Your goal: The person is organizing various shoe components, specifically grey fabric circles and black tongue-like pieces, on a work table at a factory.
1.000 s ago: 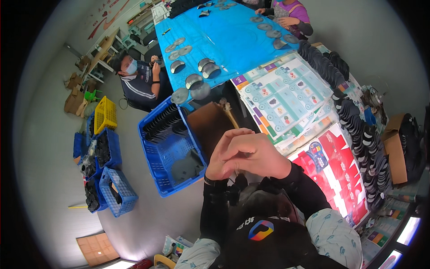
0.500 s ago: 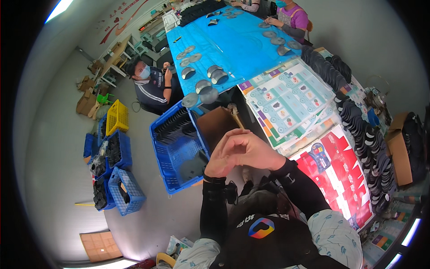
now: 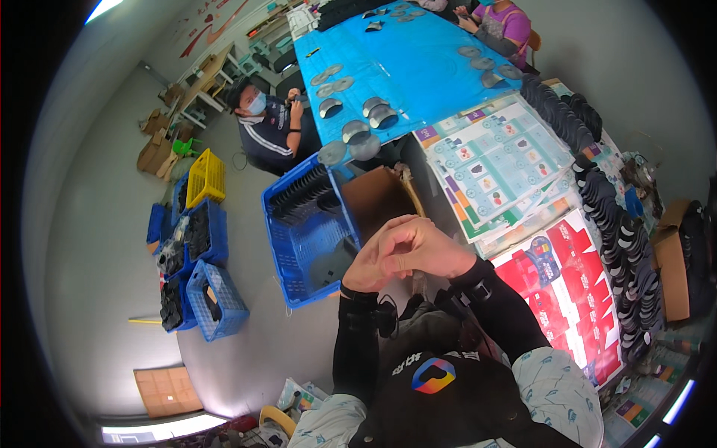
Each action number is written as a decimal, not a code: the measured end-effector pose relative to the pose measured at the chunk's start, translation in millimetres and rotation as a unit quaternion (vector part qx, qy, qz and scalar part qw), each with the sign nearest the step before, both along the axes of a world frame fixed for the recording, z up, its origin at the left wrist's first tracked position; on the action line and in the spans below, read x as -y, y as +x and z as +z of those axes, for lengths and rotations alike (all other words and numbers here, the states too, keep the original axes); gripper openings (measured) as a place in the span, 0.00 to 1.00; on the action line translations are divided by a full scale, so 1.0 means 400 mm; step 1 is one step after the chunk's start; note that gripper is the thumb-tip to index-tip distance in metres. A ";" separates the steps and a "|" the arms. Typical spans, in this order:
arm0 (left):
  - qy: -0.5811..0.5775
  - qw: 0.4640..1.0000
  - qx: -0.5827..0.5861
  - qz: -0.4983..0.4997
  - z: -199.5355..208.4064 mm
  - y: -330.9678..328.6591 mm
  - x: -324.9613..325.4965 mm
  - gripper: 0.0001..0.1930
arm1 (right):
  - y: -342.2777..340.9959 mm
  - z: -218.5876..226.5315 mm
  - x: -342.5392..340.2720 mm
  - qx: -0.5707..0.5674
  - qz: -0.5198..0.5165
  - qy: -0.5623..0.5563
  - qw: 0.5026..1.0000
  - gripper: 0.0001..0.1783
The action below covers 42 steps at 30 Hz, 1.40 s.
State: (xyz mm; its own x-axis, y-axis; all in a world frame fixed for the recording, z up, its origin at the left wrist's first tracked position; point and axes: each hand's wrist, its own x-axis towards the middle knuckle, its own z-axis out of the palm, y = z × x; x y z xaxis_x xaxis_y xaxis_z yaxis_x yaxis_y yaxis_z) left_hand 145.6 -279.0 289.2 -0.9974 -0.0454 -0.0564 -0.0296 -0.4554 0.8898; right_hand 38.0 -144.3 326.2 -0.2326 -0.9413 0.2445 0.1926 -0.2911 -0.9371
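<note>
hands meet in a loose ring, left hand touching right hand, fingers curled; whether anything is held between them cannot be told. a light, even touch, wrists clear of the blue crate, would likely serve best. that crate is open-topped with perforated walls, just left of the hands, near the near left corner of the blue-covered table. curved black pieces stand closely ranked along its far edge; a dull grey piece lies toward its near right corner.
</note>
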 end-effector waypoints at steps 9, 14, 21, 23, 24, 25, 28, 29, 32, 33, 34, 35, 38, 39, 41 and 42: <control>0.069 0.977 -0.182 -0.085 0.054 0.032 0.023 0.46 | 0.059 0.010 0.066 -0.013 0.023 0.002 1.000 0.03; 0.155 0.973 -0.174 0.008 -0.009 0.042 0.084 0.43 | 0.093 0.008 0.186 0.047 -0.038 0.025 0.998 0.09; 0.400 0.890 0.004 0.220 -0.173 0.048 0.439 0.39 | 0.074 -0.130 0.301 0.094 -0.166 0.110 0.975 0.12; 0.418 0.862 0.035 0.286 -0.211 0.060 0.543 0.36 | 0.084 -0.137 0.312 0.075 -0.187 0.138 0.970 0.11; 0.418 0.862 0.028 0.284 -0.231 0.060 0.582 0.36 | 0.085 -0.151 0.319 0.082 -0.192 0.153 0.966 0.11; 0.420 0.856 0.047 0.298 -0.245 0.061 0.613 0.36 | 0.087 -0.157 0.331 0.085 -0.198 0.157 0.964 0.11; 0.391 0.877 0.085 0.266 -0.266 0.067 0.627 0.40 | 0.092 -0.166 0.377 0.086 -0.222 0.171 0.956 0.11; 0.361 0.903 0.079 0.218 -0.257 0.070 0.612 0.38 | 0.092 -0.170 0.387 0.085 -0.236 0.179 0.951 0.11; 0.296 0.953 0.005 0.067 -0.181 0.105 0.530 0.33 | 0.108 -0.128 0.437 -0.026 -0.255 0.115 0.960 0.11; 0.281 0.959 -0.020 0.038 -0.145 0.121 0.511 0.32 | 0.119 -0.108 0.450 -0.006 -0.232 0.090 0.968 0.11; 0.268 0.962 -0.047 0.010 -0.105 0.134 0.497 0.31 | 0.132 -0.081 0.460 0.014 -0.209 0.065 0.976 0.11; 0.199 0.980 -0.024 0.008 -0.055 0.141 0.490 0.31 | 0.150 -0.031 0.466 -0.002 -0.197 0.047 0.979 0.11; 0.160 0.987 -0.022 -0.015 -0.014 0.142 0.491 0.36 | 0.175 0.023 0.487 -0.079 -0.211 -0.008 0.974 0.10; 0.133 0.991 -0.017 -0.008 0.005 0.141 0.493 0.39 | 0.173 0.035 0.487 -0.075 -0.195 -0.011 0.978 0.10; 0.125 0.992 -0.013 -0.001 0.028 0.145 0.502 0.45 | 0.175 0.056 0.485 -0.096 -0.188 -0.010 0.977 0.08; 0.125 0.992 -0.012 0.004 0.034 0.147 0.497 0.45 | 0.170 0.063 0.477 -0.095 -0.184 -0.010 0.978 0.08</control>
State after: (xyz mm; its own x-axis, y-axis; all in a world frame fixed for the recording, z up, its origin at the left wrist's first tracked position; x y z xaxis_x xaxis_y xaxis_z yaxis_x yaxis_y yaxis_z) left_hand 204.2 -478.0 302.8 -0.9982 -0.0415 -0.0422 -0.0042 -0.6624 0.7491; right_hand 106.2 -335.2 351.5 -0.5027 -0.7975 0.3335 -0.1052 -0.3265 -0.9393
